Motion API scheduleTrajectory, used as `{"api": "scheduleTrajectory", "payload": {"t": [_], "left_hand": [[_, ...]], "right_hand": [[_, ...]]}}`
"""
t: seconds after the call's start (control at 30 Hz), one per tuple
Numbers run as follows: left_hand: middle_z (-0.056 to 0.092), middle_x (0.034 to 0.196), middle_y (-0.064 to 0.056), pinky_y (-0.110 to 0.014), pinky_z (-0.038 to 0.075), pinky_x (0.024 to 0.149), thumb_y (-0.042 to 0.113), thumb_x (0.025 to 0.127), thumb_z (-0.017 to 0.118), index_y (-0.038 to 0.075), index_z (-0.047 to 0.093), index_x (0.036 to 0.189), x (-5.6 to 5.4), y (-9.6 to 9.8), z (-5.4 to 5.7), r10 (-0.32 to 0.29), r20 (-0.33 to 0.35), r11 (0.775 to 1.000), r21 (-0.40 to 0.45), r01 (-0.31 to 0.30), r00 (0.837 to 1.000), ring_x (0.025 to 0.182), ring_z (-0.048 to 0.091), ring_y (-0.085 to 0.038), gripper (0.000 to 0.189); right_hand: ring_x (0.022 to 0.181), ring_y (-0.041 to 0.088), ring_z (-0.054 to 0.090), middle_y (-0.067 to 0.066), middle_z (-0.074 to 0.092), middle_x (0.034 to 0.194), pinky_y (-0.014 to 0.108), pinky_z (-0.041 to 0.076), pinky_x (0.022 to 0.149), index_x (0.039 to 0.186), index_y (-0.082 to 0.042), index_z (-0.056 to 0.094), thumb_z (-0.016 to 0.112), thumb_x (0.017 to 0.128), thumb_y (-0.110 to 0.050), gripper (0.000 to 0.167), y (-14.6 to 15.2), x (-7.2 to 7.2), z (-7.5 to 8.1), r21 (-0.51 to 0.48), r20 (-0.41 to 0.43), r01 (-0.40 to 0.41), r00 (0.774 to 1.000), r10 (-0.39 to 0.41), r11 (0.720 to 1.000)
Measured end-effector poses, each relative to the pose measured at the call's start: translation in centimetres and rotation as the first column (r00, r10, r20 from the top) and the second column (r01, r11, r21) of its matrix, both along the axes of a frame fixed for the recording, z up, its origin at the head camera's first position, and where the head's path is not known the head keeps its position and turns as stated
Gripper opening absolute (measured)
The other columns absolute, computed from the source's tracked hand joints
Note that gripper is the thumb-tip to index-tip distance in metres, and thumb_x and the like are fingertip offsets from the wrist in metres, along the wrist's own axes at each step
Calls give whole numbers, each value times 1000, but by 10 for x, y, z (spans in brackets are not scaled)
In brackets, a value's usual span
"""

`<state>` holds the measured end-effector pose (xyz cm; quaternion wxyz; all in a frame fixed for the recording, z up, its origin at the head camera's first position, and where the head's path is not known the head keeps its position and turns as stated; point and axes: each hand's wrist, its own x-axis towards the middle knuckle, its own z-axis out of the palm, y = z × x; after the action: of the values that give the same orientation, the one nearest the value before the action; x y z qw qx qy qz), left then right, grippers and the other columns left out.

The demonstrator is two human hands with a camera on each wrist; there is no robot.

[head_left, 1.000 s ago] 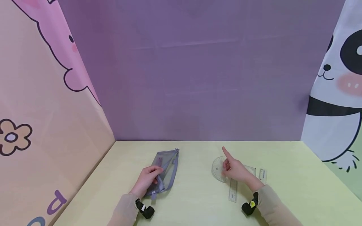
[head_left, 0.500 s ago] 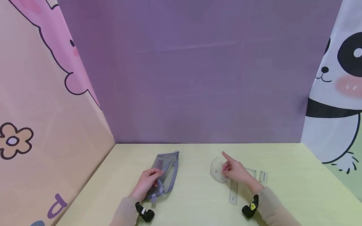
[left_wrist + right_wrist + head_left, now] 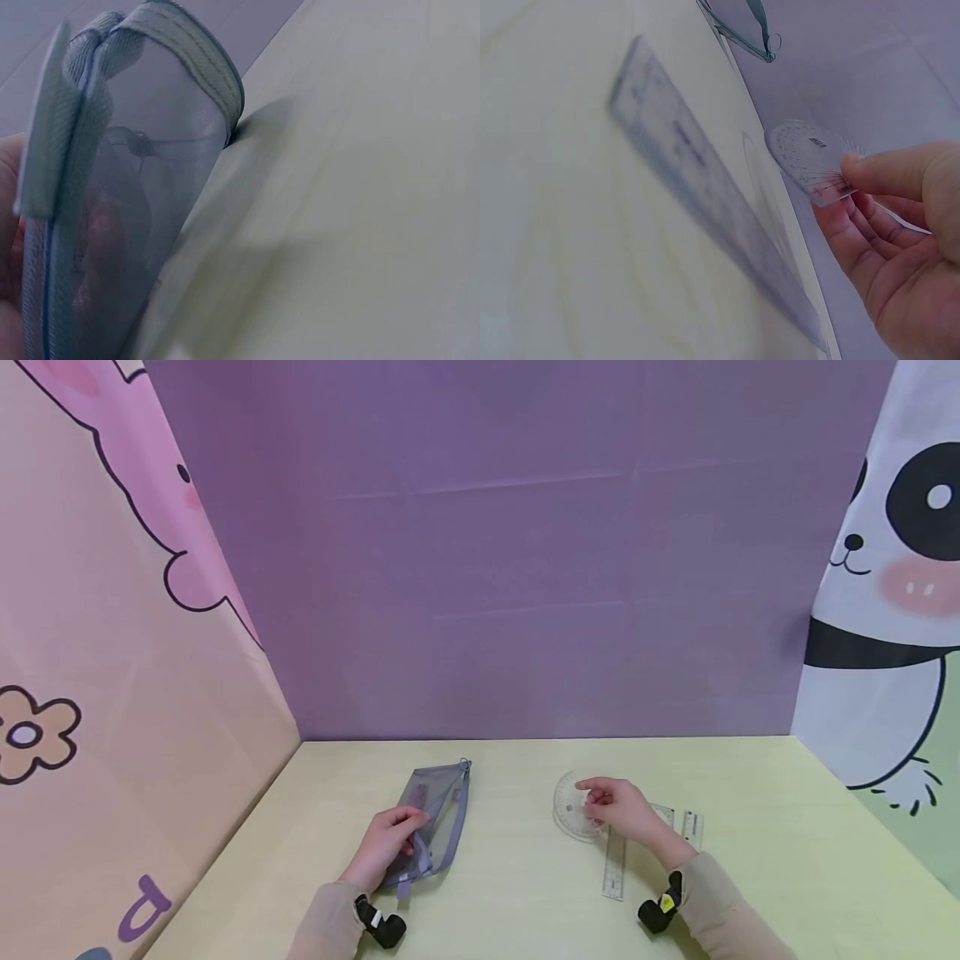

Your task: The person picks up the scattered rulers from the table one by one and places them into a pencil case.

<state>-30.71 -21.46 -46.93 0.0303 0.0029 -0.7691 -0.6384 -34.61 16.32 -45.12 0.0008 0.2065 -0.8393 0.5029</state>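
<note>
Nearest, one clear ruler (image 3: 613, 870) lies on the tabletop (image 3: 517, 893), not picked up; slightly farther, the left hand (image 3: 384, 845) grips the mesh pouch (image 3: 446, 814); the right hand's (image 3: 621, 806) fingers pinch the protractor (image 3: 804, 154), lifted but outside the pouch, open room between both and towards the back edge (image 3: 517, 740)

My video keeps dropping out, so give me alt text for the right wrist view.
The right hand pinches a clear protractor between thumb and fingers. A blurred ruler lies on the table; part of a pouch shows at the top.
</note>
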Motion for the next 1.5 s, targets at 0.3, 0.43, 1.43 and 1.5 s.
{"api": "scheduleTrajectory", "payload": {"t": [0.3,0.43,1.43,1.5], "left_hand": [[61,86,-2,-24,43,54,15,89,69,-2,70,91,0,1,-3,-2,13,1000,12,2,1000,59,47,-11,17],[62,88,-2,-24,44,54,15,89,68,-2,70,93,-1,0,-2,3,7,1000,4,-3,1000,59,47,-11,18],[61,87,-3,-24,44,55,14,90,67,-2,70,93,2,-2,-1,1,-4,1000,14,-1,1000,59,47,-12,16],[61,86,-3,-25,44,55,13,90,67,-2,70,93,2,-1,0,-4,-11,1000,15,5,1000,60,47,-13,16]], "right_hand": [[77,20,60,9,55,86,32,55,65,119,4,60,65,87,1,32,3,-3,-4,-117,124,64,991,-49,991],[78,22,63,11,56,87,35,56,66,120,6,57,62,90,-2,31,4,-3,-2,-211,196,61,980,-19,976],[79,20,67,14,64,94,34,56,70,125,11,48,58,94,-7,38,2,-8,-7,-355,356,58,931,77,933],[79,20,66,14,63,95,34,56,70,126,11,48,58,94,-7,38,0,-9,-6,-356,358,55,930,82,933]]}}
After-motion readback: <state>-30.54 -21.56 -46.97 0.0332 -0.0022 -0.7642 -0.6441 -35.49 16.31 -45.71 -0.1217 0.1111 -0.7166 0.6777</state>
